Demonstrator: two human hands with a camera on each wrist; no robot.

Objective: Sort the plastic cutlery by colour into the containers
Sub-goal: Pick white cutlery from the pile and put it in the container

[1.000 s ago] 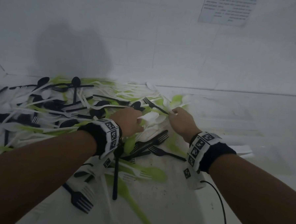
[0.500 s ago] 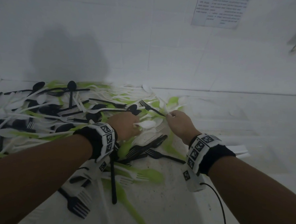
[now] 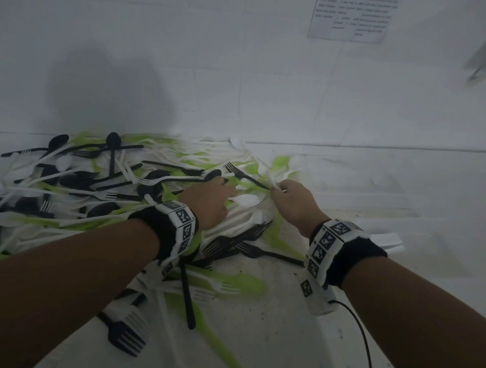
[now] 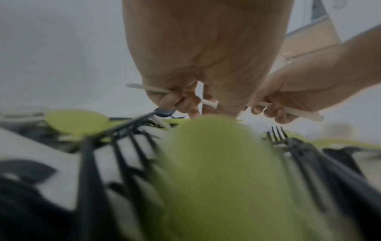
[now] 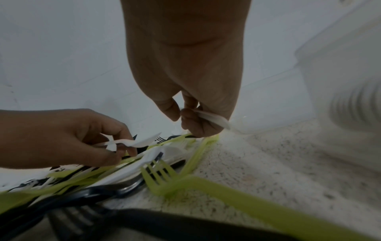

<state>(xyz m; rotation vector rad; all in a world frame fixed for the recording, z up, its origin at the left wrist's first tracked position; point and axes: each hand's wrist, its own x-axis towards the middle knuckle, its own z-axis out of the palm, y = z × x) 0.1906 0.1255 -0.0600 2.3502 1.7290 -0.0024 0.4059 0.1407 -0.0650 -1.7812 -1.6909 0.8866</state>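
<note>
Two hands pick white pieces out of a mixed cutlery heap on a speckled counter against a white tiled wall.

The counter (image 3: 270, 340) is pale and speckled; a printed sheet (image 3: 355, 15) hangs on the wall above the cutlery heap (image 3: 95, 187) of black, white and green pieces, too many and too tangled to count. Over the heap's right edge, the left hand (image 3: 207, 201) has its grip closed round one white spoon (image 3: 245, 200). Just right of it, the right hand (image 3: 294, 204) pinches one white handle (image 5: 214, 119). One clear container (image 5: 338, 68) stands right of the heap.
</note>
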